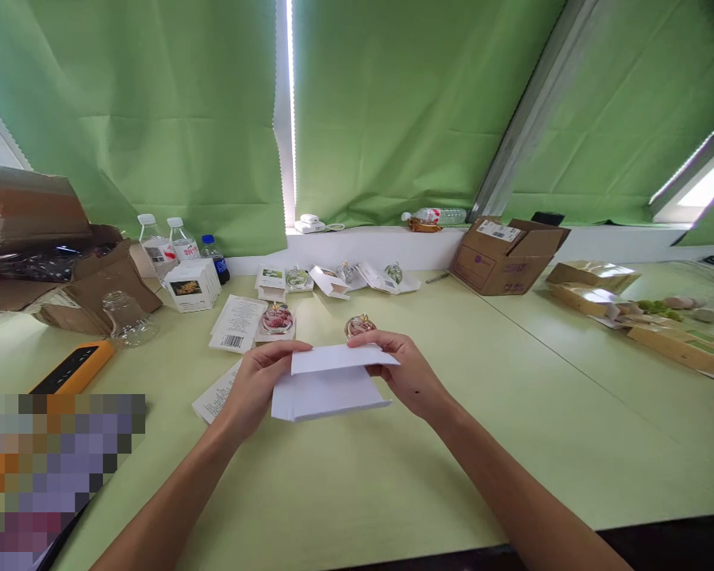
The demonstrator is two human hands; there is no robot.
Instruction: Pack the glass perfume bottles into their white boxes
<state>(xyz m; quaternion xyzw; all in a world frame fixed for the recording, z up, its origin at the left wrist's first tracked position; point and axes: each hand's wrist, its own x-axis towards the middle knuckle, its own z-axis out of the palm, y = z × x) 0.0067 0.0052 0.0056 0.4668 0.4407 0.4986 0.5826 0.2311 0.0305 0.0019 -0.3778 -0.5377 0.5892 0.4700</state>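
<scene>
Between my two hands, above the table, is a white folding carton with a raised flap and its plain inside towards me. My left hand is closed on its left edge, thumb along the top. At the right edge my right hand pinches the flap between thumb and fingers. Just beyond the carton lies a round glass ornament with reddish contents. Another red-filled glass ornament rests on a white carton to the left. Printed flat cartons lie near my left hand, one partly hidden behind it.
Along the back stand small opened cartons with glass ornaments. Bottles, stacked white boxes, a clear jar and an orange-black case are left. Cardboard boxes stand at both sides; clear-topped packages lie right.
</scene>
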